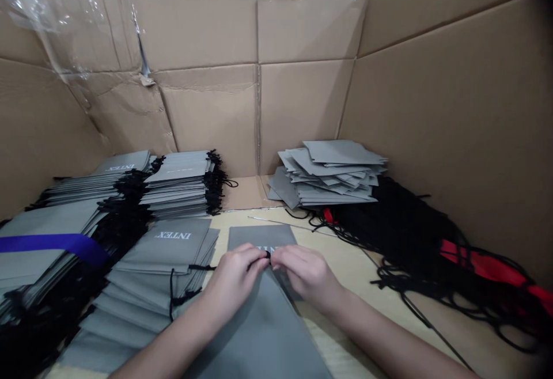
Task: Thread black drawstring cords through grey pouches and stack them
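A grey fabric pouch lies before me, its top corner raised between both hands. At that corner my left hand pinches a short piece of black cord, fingers closed. My right hand is closed in a pinch on the same cord from the other side; its fingertips partly hide the cord. Under the hands is another grey pouch with white lettering, mostly covered. Left of my left hand, a fanned pile of grey pouches marked INTEX has black cord ends sticking out.
Stacks of corded pouches stand at the left, one with a purple strap. A loose stack of grey pouches sits back right, beside black cords with red bands. A thin rod lies behind my hands. Cardboard walls surround the table.
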Demonstrator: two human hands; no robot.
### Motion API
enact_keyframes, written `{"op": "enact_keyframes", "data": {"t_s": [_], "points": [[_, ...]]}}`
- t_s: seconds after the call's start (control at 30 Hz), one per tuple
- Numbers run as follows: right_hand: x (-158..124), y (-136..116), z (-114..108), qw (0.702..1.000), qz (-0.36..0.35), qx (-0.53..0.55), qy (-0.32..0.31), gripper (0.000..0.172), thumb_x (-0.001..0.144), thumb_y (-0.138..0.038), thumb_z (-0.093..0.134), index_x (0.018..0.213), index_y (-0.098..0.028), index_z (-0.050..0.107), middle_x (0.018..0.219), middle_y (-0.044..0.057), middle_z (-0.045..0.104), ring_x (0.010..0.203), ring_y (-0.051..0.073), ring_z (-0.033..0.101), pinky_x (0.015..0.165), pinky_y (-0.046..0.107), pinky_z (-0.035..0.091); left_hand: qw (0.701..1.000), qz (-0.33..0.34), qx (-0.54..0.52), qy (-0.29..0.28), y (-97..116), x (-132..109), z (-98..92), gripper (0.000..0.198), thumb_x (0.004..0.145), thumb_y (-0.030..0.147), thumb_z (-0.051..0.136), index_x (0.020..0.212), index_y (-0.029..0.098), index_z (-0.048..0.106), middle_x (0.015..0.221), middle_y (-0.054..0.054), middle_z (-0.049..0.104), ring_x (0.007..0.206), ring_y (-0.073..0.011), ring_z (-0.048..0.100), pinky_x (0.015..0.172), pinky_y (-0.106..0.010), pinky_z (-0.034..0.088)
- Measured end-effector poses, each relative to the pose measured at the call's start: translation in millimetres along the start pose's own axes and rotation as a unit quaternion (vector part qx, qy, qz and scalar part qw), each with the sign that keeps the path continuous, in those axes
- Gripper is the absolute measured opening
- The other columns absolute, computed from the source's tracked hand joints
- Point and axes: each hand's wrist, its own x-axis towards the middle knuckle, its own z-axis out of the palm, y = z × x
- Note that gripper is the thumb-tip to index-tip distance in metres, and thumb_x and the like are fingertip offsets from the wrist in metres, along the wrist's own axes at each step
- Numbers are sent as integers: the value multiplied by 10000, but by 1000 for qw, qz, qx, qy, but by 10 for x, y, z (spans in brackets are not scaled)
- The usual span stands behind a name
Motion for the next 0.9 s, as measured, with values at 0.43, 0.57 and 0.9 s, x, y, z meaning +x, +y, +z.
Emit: {"op": "enact_keyframes", "data": {"t_s": [0.43,0.57,0.9], "points": [[75,-125,33,974,181,136,-14,186,817,-55,419,771,-205,519,716,-16,573,686,125,540,629,221,402,989,55,97,-94,69,-80,-150,200,859,290,445,938,207,609,837,-48,609,753,-179,553,660,-237,374],[108,-154,40,931,271,245,3,112,844,-175,463,747,-190,517,680,-22,546,658,124,518,599,217,386,997,37,-14,-62,62,-26,-137,226,857,310,453,818,186,637,744,-30,607,705,-156,535,645,-218,368],[23,-164,204,867,290,405,21,259,774,-322,599,977,-235,463,883,-1,521,745,129,512,632,227,402,965,-87,-245,-39,35,11,-141,315,823,415,474,668,147,536,616,27,468,609,-114,410,565,-200,313]]}}
